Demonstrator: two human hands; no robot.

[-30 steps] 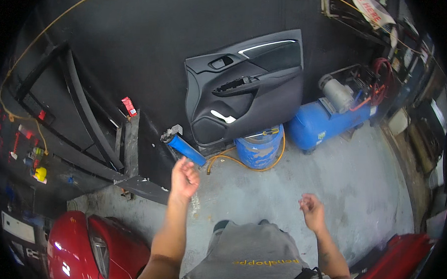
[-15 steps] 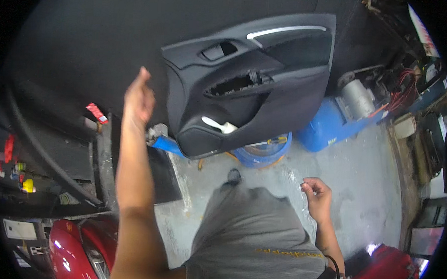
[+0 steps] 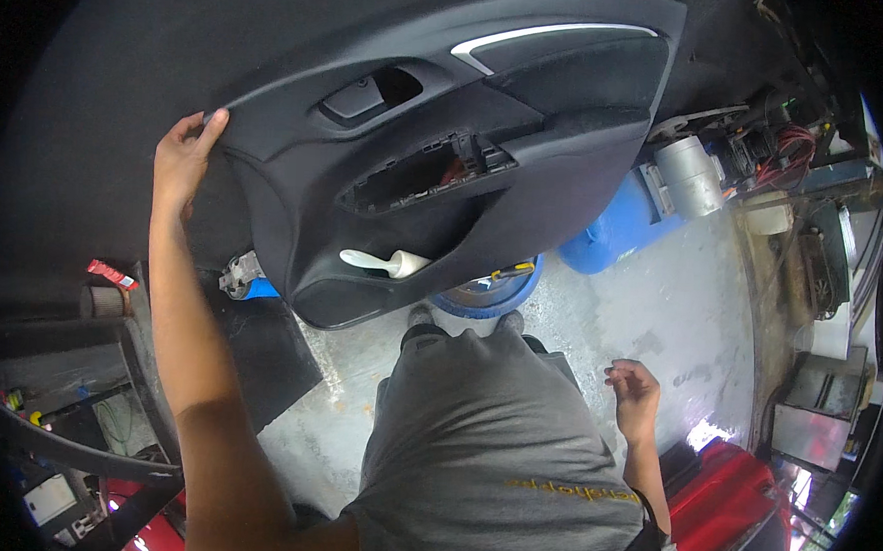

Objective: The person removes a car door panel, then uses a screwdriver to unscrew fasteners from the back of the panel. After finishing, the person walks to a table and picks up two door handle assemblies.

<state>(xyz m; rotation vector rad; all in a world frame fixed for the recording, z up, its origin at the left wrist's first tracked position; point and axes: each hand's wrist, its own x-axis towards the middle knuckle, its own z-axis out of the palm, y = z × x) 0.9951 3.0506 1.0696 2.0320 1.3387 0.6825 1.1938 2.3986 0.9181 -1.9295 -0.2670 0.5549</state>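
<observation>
A black car door panel (image 3: 554, 192) with a silver trim strip stands tilted in front of me. My left hand (image 3: 183, 156) grips its upper left corner, thumb on the near side and fingers partly hidden at the edge. In the panel's lower pocket lies a brush-like tool (image 3: 368, 261) with a white handle; its far end sits down in the pocket. My right hand (image 3: 636, 397) hangs low at my right side, apart from the panel. Its fingers are curled together, and whatever they may hold is too small to name.
Below the panel is a blue round container (image 3: 494, 305) with a yellow-handled tool (image 3: 514, 271) across its top. Right of it stands a blue tank (image 3: 611, 229) carrying a silver motor (image 3: 690, 178). Red bodywork (image 3: 732, 505) shows at lower right, and a red packet (image 3: 112, 274) at left.
My left hand has moved left and taken hold of the panel's upper left corner. The panel appears larger and closer. My right hand stays low with its fingers curled.
</observation>
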